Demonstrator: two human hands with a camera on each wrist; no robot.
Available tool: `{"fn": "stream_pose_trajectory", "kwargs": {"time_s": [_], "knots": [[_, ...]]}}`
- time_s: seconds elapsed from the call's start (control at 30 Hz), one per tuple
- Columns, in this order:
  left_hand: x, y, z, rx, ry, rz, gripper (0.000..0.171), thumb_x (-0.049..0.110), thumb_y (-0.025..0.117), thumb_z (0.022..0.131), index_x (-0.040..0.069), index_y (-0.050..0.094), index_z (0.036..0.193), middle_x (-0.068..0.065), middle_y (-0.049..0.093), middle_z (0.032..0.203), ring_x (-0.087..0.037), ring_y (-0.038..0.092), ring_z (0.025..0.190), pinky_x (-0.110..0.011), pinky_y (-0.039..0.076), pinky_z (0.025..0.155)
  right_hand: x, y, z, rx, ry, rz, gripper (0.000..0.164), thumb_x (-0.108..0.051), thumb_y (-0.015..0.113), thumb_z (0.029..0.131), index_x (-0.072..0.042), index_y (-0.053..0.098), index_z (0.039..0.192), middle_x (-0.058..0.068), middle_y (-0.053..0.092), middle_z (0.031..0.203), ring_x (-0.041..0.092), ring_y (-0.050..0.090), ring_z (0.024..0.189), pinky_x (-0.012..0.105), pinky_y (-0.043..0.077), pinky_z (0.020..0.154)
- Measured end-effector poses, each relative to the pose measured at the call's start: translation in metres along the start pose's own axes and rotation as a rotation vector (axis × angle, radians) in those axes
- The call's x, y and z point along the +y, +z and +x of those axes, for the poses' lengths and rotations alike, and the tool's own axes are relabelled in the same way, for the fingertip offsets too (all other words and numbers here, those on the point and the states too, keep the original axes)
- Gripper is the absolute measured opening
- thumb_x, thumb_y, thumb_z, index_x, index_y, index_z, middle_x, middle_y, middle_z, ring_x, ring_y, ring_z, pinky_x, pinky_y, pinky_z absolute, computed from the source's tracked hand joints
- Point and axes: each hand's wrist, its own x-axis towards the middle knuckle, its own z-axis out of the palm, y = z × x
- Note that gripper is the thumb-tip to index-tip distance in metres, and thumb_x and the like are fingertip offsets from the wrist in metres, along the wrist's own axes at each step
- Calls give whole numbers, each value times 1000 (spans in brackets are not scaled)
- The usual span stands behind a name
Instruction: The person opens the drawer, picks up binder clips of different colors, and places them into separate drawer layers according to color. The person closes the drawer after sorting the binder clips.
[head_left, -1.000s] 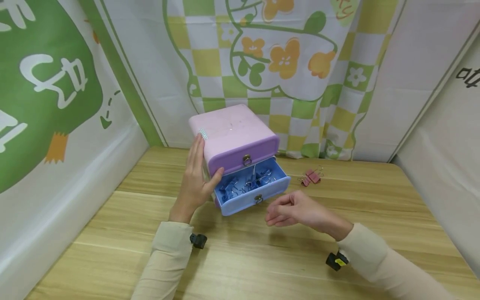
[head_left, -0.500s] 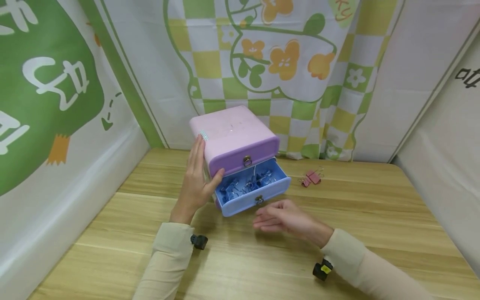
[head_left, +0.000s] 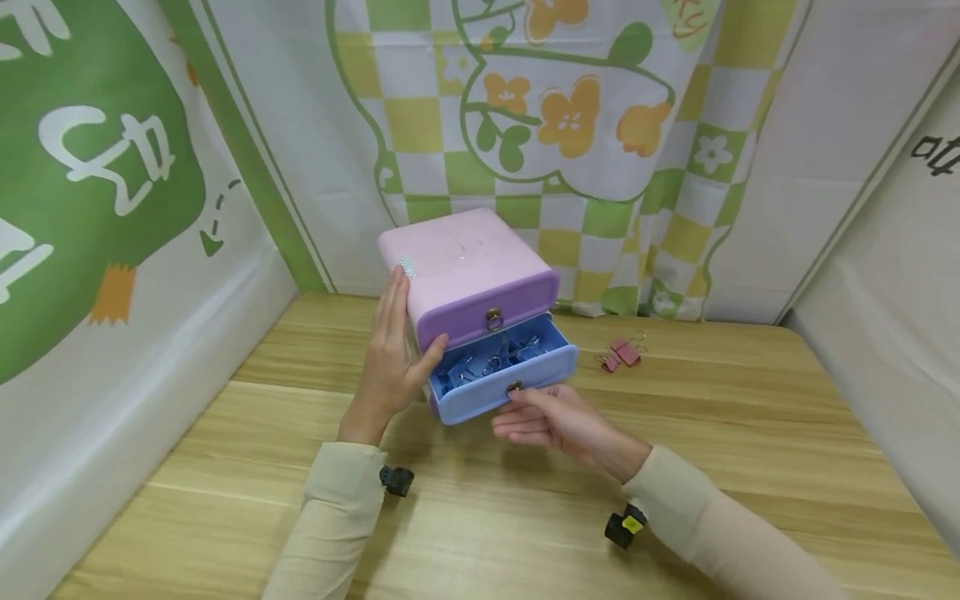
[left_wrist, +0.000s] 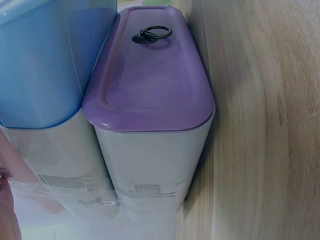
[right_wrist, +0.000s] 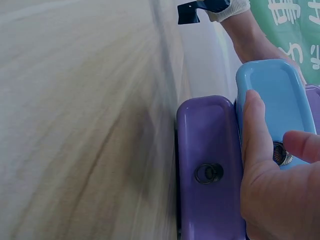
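Blue drawer [head_left: 474, 400] is sticking partway out at the pink box's [head_left: 465, 257] 6 o'clock, left hand [head_left: 385, 358] resting straight-fingered around 8, right hand [head_left: 568, 423] at the drawer's 4, thumb by the ring pull [right_wrist: 281, 154], fingers straight, neither clamped on anything, pink clips [head_left: 627, 353] near 3.

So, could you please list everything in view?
Table: one, wood-brown, foreground
Casings: three, pink above whitish, stacked on table
Top drawer: one, purple, closed
Middle drawer: one, blue, pulled out
Bottom drawer: one, purple, closed
Ring pulls: three, dark metal, drawer fronts
Binder clips: uncountable pile, blue, inside middle drawer
Loose clips: apparently two, pink, table, right of drawers
Dotted patch: one, teal, top casing
Back cloth: one, multicoloured print, behind
Side panels: two, printed, left and right
Wrist cameras: two, black, wrists
Sleeves: two, beige, forearms
Left hand: one, bare, casings' left side
Right hand: one, bare, middle drawer's front
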Motion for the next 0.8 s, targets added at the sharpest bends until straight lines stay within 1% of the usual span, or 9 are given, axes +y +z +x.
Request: {"fn": "stream_pose_trajectory", "kwargs": {"time_s": [0.1,0.23,0.33,0.47,0.7,0.8], "knots": [[-2,0,0,16,17,4,93,59,54,102,4,19,169,-14,18,178,-35,19,165,-58,21,135,-1,1,6,-1,-5,-24,47,-19,56,107,15,53,139,19,80,112,19,81,96,41,60,101],[-4,1,-1,22,35,4,92,53,57,102,3,19,168,-16,19,177,-36,20,165,-59,21,134,-3,1,13,-11,-17,-38,51,-20,54,108,19,49,140,20,79,114,17,81,95,38,61,100],[-3,1,-2,16,37,0,91,50,59,101,3,19,168,-16,18,177,-36,19,165,-59,21,134,-4,2,20,-5,-27,-38,51,-20,53,109,21,49,140,20,80,113,16,81,94,36,62,98],[-2,0,-1,19,42,-11,91,47,59,101,2,19,168,-17,19,177,-37,19,165,-59,21,135,-7,3,28,4,-39,-32,50,-21,53,109,20,52,138,19,80,111,16,81,93,33,64,94],[-1,0,1,17,50,-14,92,53,56,103,0,18,168,-17,18,177,-36,19,165,-56,21,135,-11,5,41,36,-51,2,47,-21,55,109,18,57,134,16,82,102,17,81,89,29,66,86],[0,-1,2,22,48,-20,92,53,56,102,0,18,168,-17,18,177,-36,19,165,-56,21,135,-11,5,46,51,-55,11,45,-20,55,108,18,58,133,17,81,101,18,82,88,29,66,85]]}}
